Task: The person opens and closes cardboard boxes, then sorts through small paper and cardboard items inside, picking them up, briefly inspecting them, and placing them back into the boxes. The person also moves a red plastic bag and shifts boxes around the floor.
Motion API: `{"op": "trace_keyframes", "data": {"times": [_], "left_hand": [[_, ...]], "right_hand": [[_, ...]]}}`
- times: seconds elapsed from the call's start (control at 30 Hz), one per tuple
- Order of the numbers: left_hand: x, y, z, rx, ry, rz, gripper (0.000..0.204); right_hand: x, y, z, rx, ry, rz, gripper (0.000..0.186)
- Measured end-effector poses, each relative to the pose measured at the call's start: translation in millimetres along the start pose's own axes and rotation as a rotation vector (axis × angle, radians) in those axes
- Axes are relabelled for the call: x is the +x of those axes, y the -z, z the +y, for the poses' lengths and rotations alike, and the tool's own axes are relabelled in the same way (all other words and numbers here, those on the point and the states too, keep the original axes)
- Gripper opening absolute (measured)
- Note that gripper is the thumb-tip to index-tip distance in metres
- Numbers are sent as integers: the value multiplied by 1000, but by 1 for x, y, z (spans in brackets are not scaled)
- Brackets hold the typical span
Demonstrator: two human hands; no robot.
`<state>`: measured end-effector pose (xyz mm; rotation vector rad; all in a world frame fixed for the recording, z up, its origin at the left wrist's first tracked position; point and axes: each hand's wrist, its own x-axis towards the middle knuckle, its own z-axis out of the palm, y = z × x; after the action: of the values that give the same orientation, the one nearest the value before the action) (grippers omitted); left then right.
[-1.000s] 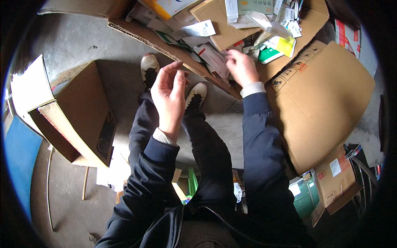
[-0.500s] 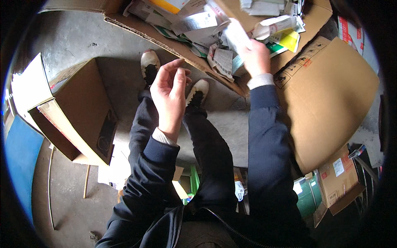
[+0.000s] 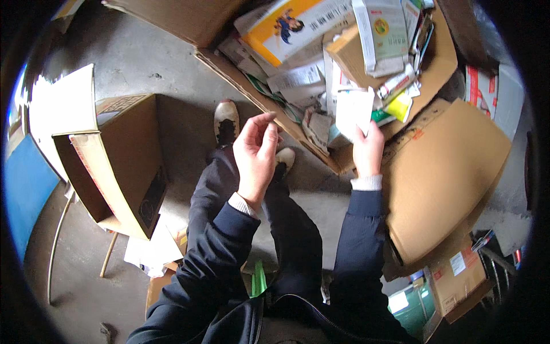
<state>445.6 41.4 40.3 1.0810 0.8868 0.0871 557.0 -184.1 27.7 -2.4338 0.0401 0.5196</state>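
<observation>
— What could go wrong for you from here?
— I think the flat white rectangular piece of thin paper or card [image 3: 353, 112] could slip, because my right hand [image 3: 368, 150] pinches it only at the near end. It could also bend against the heap, for example on the glossy yellow packet [image 3: 399, 107], ahead and to the right of this hand.
— How is this right hand?
— It is closed on the white piece, with the thumb visible on it; the fingers underneath I cannot see well. The piece points forward from my fingertips, over the large open brown cardboard box [image 3: 440, 57].
— And the left?
— My left hand [image 3: 256, 156] is half open, fingers curled, and I see nothing in it. The box edge is just beyond its fingertips; whether they touch, I cannot tell.
</observation>
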Motion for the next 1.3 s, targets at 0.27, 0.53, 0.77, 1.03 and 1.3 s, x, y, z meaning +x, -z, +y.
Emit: {"op": "trace_keyframes", "data": {"times": [0.27,0.53,0.77,1.03,1.3], "left_hand": [[17,-1,20,-16,-29,29,24],[29,8,33,-58,-9,57,24],[39,7,39,-81,2,71,25],[51,-1,42,-15,8,57,31],[52,-15,38,-122,240,-451,110]], "right_hand": [[38,-31,-55,185,29,-267,16],[143,-124,-108,1024,-296,171,29],[164,-147,-150,921,-297,387,48],[45,-17,-50,797,-479,211,31],[-9,8,-69,500,-345,-61,29]]}}
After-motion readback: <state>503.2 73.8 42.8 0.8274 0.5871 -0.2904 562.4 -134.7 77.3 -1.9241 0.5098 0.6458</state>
